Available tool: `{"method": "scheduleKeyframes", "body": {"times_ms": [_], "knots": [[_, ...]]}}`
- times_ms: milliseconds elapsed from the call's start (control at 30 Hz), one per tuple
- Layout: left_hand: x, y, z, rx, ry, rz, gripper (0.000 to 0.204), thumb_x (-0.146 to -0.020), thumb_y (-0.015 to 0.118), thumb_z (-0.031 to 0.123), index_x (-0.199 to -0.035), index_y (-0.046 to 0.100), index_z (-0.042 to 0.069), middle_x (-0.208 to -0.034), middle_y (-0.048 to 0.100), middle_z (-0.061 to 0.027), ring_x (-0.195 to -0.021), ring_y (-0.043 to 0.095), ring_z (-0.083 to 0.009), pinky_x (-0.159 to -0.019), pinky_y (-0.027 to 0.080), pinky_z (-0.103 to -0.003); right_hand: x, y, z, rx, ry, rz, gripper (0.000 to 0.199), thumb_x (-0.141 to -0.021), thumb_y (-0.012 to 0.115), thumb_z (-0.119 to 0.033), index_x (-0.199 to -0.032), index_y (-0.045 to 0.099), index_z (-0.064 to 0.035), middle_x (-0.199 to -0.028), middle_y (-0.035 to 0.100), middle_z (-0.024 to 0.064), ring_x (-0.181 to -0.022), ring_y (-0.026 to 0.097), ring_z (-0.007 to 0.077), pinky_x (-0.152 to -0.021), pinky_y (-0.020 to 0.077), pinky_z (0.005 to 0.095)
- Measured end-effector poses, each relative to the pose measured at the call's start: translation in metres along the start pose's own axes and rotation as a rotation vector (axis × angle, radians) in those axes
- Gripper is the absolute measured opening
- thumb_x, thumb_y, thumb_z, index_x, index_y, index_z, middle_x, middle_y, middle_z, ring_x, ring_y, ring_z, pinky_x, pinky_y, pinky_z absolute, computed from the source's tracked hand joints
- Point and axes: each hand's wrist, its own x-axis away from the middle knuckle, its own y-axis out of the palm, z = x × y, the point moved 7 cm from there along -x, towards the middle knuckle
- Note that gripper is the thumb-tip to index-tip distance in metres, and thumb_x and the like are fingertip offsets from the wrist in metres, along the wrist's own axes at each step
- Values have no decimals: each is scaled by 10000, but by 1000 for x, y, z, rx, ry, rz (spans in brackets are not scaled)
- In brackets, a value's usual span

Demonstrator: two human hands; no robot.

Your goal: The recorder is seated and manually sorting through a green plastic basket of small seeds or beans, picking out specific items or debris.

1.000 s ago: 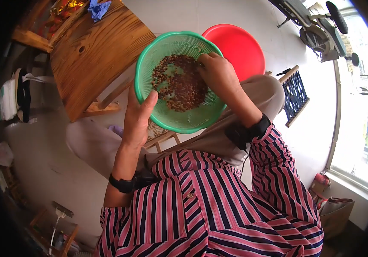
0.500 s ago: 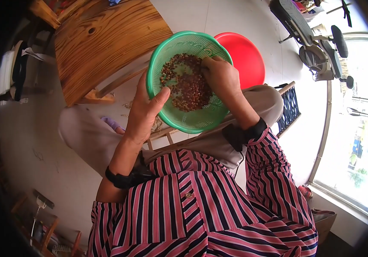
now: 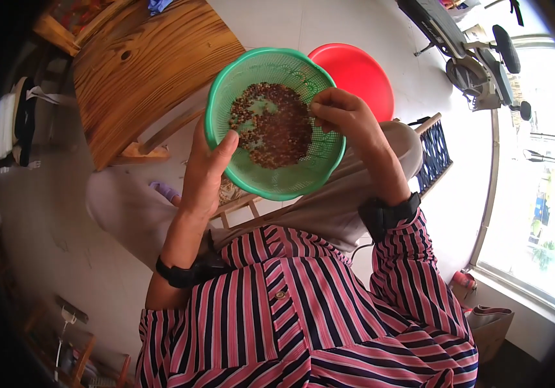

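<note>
A green plastic colander is held up in front of me over my lap. Small reddish-brown, peppercorn-like grains lie spread over its bottom, with a bare patch left of the middle. My left hand grips the colander's left rim, thumb over the inside and fingers hidden beneath. Above the right side of the colander is my right hand, its thumb and forefinger pinched together by the edge of the grains. Whatever is between those fingertips is too small to make out.
A red plastic basin stands on the floor beyond the colander. To the left is a wooden table. A folding stool with dark webbing sits by my right knee, and a wheeled machine stands at the far right near the bright window.
My right hand has lifted out of the grains toward the colander's right rim, fingertips pinched. The colander and my left hand have shifted slightly left.
</note>
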Motion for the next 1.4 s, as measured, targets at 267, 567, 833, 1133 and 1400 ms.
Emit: {"method": "scheduleKeyframes", "body": {"times_ms": [267, 567, 833, 1133, 1400], "knots": [[2, -3, 0, 46, 43, 19, 690, -904, 620, 329, -1428, 304, 11, -1356, 435, -116, -1246, 413, -193, -1066, 312, -354, -1, -11, 13, -905, -5, -57, 168, -989, 479, -215, -867, 518, -106, -769, 475, -24, -671, 446, 93, -609, 397, 213], [0, 1, 1, 11, 25, 9, 667, -906, 622, 324, -1411, 324, 5, -1344, 448, -112, -1236, 418, -193, -1061, 312, -352, 4, -49, 33, -692, -155, 401, 170, -973, 534, -186, -1022, 583, -31, -832, 584, 38, -703, 543, 92, -578, 467, 245], [0, 10, 4, 1, 29, -20, 672, -901, 631, 319, -1411, 329, 3, -1333, 461, -114, -1228, 431, -197, -1056, 321, -356, 18, 40, 9, 941, -332, 237, 388, -750, 643, -14, -1113, 510, 28, -1045, 592, 235, -873, 640, 371, -738, 541, 405], [-3, 10, -11, 8, -19, -28, 656, -909, 621, 296, -1418, 323, 9, -1354, 442, -115, -1236, 425, -198, -1060, 319, -353, -7, 59, 27, 585, -265, 82, 482, -718, 703, -57, -1159, 520, 5, -1036, 611, 204, -949, 625, 357, -822, 509, 408], [-7, 14, -12, 35, -1, -55, 705, -912, 619, 327, -1436, 280, -1, -1372, 423, -116, -1260, 394, -197, -1068, 306, -351, 6, 45, 1, 217, -166, 11, 246, -780, 692, -149, -997, 656, -40, -852, 677, 161, -803, 670, 280, -733, 509, 368]]}}
